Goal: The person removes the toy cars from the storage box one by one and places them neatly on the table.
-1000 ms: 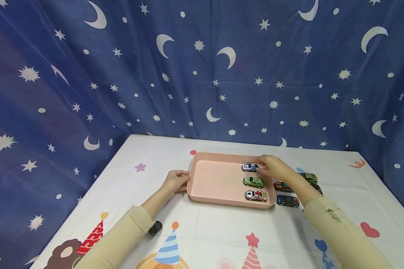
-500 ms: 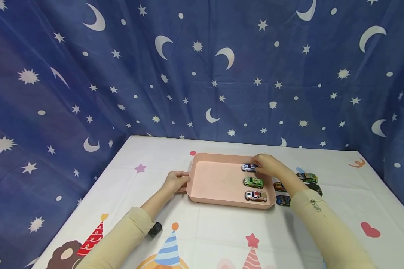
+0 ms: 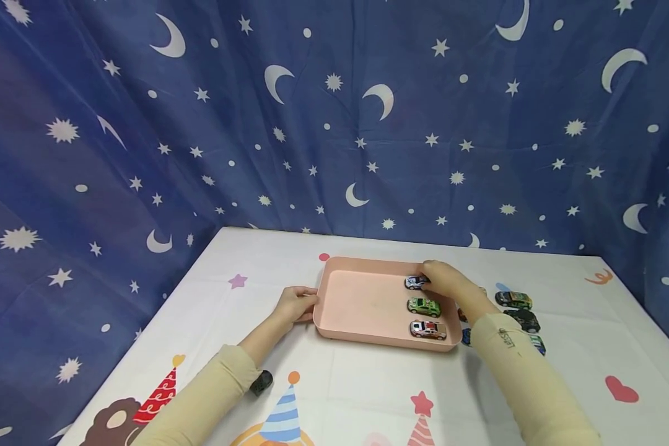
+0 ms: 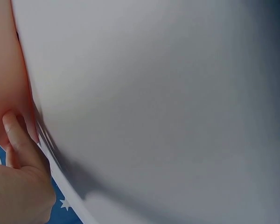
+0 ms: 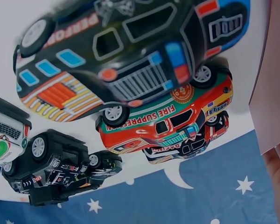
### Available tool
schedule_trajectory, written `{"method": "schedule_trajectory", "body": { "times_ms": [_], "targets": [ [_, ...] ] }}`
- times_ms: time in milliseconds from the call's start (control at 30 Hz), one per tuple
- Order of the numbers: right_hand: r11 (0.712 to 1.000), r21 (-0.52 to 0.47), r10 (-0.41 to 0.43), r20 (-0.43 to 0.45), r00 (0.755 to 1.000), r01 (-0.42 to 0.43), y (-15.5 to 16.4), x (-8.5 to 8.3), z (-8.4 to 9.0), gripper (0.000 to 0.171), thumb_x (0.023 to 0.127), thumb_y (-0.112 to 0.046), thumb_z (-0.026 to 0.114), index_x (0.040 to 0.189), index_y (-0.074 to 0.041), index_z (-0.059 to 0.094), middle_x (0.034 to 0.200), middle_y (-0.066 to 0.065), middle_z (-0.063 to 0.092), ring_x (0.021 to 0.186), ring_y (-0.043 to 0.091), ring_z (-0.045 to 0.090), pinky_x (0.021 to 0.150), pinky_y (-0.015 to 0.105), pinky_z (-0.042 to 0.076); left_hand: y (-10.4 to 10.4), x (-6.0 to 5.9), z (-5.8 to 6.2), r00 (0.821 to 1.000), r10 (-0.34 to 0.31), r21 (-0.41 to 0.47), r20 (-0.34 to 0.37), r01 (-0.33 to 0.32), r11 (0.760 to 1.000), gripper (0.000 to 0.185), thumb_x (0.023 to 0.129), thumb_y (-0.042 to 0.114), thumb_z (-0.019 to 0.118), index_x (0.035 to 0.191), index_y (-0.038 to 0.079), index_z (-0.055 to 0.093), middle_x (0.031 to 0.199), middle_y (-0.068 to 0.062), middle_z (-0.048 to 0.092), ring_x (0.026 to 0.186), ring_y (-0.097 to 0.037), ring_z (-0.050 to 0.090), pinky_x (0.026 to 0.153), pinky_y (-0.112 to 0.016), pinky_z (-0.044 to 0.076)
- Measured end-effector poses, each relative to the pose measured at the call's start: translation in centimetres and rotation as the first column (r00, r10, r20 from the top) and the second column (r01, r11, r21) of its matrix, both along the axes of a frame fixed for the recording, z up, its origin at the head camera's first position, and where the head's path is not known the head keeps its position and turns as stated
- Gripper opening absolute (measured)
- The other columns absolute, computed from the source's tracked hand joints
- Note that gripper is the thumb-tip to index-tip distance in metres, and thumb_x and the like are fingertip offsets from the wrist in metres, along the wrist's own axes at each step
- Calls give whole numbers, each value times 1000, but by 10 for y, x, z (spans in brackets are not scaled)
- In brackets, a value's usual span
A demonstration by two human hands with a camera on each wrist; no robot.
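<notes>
A pink tray (image 3: 362,296) lies on the white printed tablecloth in the head view. My left hand (image 3: 308,301) grips its left rim; in the left wrist view the fingers (image 4: 19,140) curl against the pink tray wall (image 4: 4,70). My right hand (image 3: 429,280) pinches a white and blue toy car (image 3: 414,283) at the tray's far right corner. A green toy car (image 3: 423,306) and a white and red toy car (image 3: 427,329) sit in a column below it inside the tray.
Several more toy cars stand on the cloth right of the tray, among them a green one (image 3: 513,300) and a black one (image 3: 526,320). The right wrist view shows a black car (image 5: 126,51), a red fire car (image 5: 172,121) and the tray edge (image 5: 273,79). A starry blue curtain backs the table.
My right forearm has swung left over the cars beside the tray, hiding some. The right hand stays on the white and blue car. The left hand has not moved.
</notes>
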State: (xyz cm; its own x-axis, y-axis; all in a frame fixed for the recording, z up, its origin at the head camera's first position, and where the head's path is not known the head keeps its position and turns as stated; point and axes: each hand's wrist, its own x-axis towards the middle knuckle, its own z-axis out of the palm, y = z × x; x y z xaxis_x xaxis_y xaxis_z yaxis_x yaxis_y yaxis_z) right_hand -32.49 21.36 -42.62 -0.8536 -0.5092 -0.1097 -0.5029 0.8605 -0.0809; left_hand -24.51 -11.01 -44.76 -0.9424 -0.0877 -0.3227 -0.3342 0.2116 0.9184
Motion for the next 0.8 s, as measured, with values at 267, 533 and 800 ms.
{"method": "schedule_trajectory", "body": {
  "times_ms": [267,533,800],
  "targets": [
    [1000,17,-2,30,1000,2,0,2,5,16,83,-12,71,94,-2,65,87,7,65,84,20,63,81,35,57,0,-1,-1,1000,2,5,-4,-2,1000,30,86,5,60,114,-3,64,83,-5,67,59,-3,59,52,-16,54],
    [1000,6,4,32,999,-4,3,5,8,19,83,-13,71,96,-1,64,86,6,63,80,18,60,77,34,56,1,-2,-1,1000,1,11,2,-1,1000,30,85,5,60,114,-2,64,80,-1,65,59,-2,58,51,-14,53],
    [1000,-21,-9,38,999,10,6,8,14,22,83,-12,70,100,0,65,91,8,65,87,22,64,82,36,57,0,0,1,1000,4,6,1,-4,1000,30,85,6,60,114,-2,64,82,-3,65,60,-3,58,50,-13,53]
  ]
}}
